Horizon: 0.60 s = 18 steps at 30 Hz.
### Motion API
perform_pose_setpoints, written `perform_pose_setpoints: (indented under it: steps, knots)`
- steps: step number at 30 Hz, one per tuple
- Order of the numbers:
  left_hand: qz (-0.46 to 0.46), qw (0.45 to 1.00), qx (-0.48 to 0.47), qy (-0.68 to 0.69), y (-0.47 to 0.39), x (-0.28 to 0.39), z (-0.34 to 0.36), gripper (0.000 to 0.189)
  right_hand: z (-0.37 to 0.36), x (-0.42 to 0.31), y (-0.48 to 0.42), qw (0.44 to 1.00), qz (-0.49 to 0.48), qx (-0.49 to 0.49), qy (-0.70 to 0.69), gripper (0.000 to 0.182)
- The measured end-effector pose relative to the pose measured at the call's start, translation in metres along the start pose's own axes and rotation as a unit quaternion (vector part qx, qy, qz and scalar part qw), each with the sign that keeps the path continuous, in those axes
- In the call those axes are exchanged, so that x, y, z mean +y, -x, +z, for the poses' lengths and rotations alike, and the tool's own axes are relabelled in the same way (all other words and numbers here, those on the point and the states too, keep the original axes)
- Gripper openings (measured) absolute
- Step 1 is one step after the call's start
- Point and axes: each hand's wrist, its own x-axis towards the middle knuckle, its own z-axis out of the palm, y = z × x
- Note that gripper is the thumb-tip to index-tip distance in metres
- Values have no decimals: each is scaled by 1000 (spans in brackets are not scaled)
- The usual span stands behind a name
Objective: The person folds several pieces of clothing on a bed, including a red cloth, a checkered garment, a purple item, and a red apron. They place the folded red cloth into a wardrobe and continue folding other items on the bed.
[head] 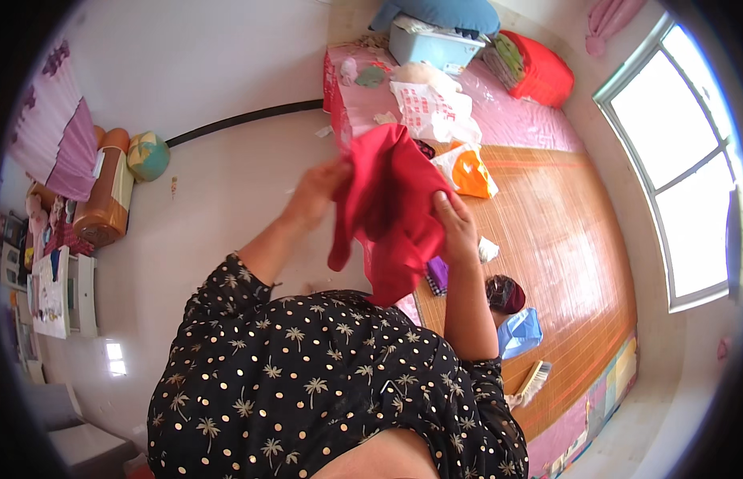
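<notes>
A crumpled red cloth, perhaps a garment, hangs in front of my body between both hands. My left hand grips its left edge and is blurred. On the other side, my right hand pinches the cloth with the thumb on top. The cloth's lower end droops towards my black patterned top. Just past my right wrist, a folded purple cloth lies partly hidden on the bamboo mat.
Beyond the cloth lie an orange and white bag and a white plastic bag. To the right are a dark red and black bundle, a blue bag and a bristle brush. A light blue bin stands at the back.
</notes>
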Motion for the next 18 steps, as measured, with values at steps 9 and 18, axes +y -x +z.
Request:
perform_pose_setpoints:
  steps: [9,18]
  knots:
    - [93,987,18,-129,16,114,-101,24,-4,65,-46,832,-206,143,495,25]
    - [142,930,-27,-338,31,116,-135,22,242,88,-11,905,-89,-88,407,33]
